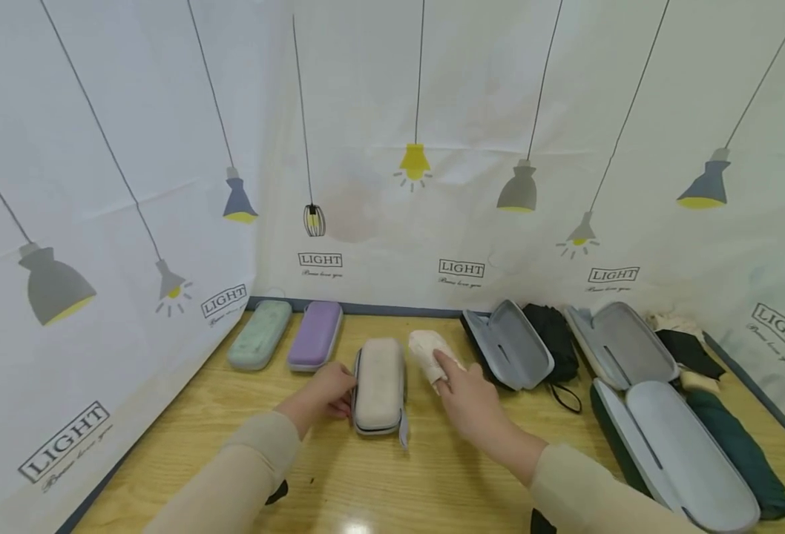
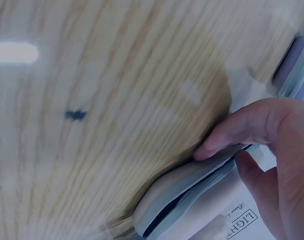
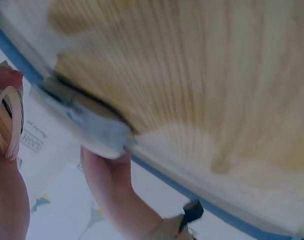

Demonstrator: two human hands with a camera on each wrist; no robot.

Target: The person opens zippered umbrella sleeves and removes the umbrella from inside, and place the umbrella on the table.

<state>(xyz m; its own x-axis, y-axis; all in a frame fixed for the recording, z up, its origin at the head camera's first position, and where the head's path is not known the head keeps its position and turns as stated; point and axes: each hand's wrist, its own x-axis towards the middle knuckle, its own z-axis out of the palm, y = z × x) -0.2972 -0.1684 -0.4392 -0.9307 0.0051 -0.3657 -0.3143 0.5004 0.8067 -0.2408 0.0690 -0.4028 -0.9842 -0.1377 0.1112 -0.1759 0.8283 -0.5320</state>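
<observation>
sleeves (image 1: 222, 475) nearest; left hand (image 1: 329, 391) pinches beige case (image 1: 379, 386) by its edge; right hand (image 1: 473, 404) grips white bundle (image 1: 424, 350) — tabletop (image 1: 427, 445) between.

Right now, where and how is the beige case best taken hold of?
Probably pinch the beige case midway along its left side, from the left, where the left hand touches it: the case runs lengthwise front to back, offering a long edge there; its grey tab sits at the near right corner.
</observation>
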